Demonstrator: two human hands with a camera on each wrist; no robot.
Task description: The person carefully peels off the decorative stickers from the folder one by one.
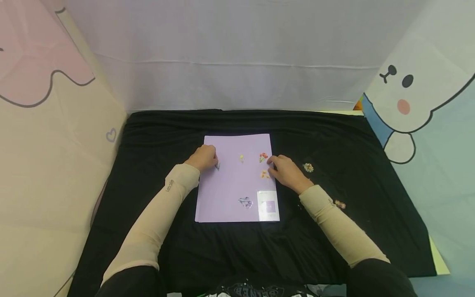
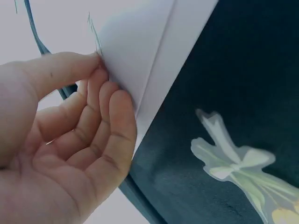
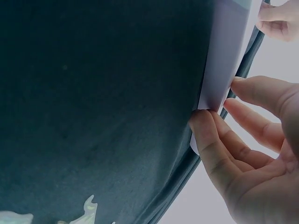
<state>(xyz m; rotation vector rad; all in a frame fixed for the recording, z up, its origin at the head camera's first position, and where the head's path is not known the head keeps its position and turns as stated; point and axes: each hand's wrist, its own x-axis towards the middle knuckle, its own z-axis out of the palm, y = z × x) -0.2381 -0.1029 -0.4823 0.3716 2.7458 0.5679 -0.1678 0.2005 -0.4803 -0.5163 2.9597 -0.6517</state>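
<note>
A lavender folder (image 1: pixel 226 185) lies on the black cloth, with several flower stickers on its face. My left hand (image 1: pixel 204 157) is over its left side and pinches a small flower sticker (image 1: pixel 217 166) between thumb and fingertips; green stem lines show past the fingertips in the left wrist view. At the folder's right edge, my right hand (image 1: pixel 289 172) touches it with loosely bent fingers. Near those fingers are a red flower sticker (image 1: pixel 263 156) and an orange one (image 1: pixel 264 174). A yellow flower sticker (image 1: pixel 241 158) sits upper middle, a purple-blue bouquet sticker (image 1: pixel 245 202) lower down.
A clear pocket with a white label (image 1: pixel 268 206) is at the folder's lower right corner. Right of the folder, a pale flower sticker (image 1: pixel 308 167) and a pinkish one (image 1: pixel 339 204) lie on the black cloth (image 1: pixel 363 165). Printed fabric walls stand around the table.
</note>
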